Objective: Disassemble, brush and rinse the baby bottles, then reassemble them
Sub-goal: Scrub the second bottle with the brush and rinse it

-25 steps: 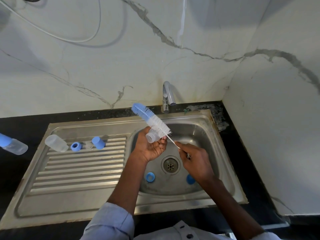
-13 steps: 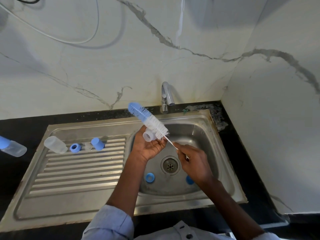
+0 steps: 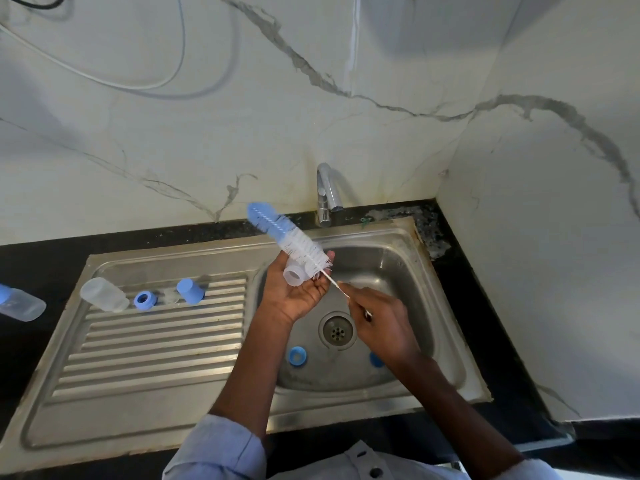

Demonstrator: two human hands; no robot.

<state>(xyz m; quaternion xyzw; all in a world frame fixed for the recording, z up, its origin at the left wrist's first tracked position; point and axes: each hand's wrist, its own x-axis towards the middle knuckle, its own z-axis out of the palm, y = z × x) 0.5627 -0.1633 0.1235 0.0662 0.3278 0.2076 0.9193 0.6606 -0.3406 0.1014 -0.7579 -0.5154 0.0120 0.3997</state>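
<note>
Marble-patterned wall panels rise behind a black tabletop (image 3: 41,258) that carries a steel sink (image 3: 446,327) with a ribbed draining board on its left. Counted out: two clear bottles, three blue rings or caps plainly seen plus one more blue piece half hidden, one brush, one tap.

Nearest the viewer, on the basin floor just this side of the drain (image 3: 337,330), lies a blue ring (image 3: 296,356); to the drain's right a second blue piece (image 3: 376,360) is partly covered by the right wrist. The right hand (image 3: 382,323) hangs over the drain, its fingers (image 3: 356,297) pinched round the thin wire handle of the bottle brush (image 3: 294,242). Left of the drain and above it, the left hand (image 3: 294,292) is palm up, its fingers curled loosely round a small clear bottle part (image 3: 296,273), whose open mouth faces the viewer. The brush's white bristles touch that part, and its blue tip points up and left, past the sink's rim.

Well left of the drain, on the draining board, stand in a row a clear bottle (image 3: 102,294) on its side, a blue ring (image 3: 144,301) and a blue cap (image 3: 190,291). Farther left, on the tabletop, another bottle (image 3: 19,304) lies at the edge of view.

Behind the drain, the tap (image 3: 327,194) curves over the basin.
</note>
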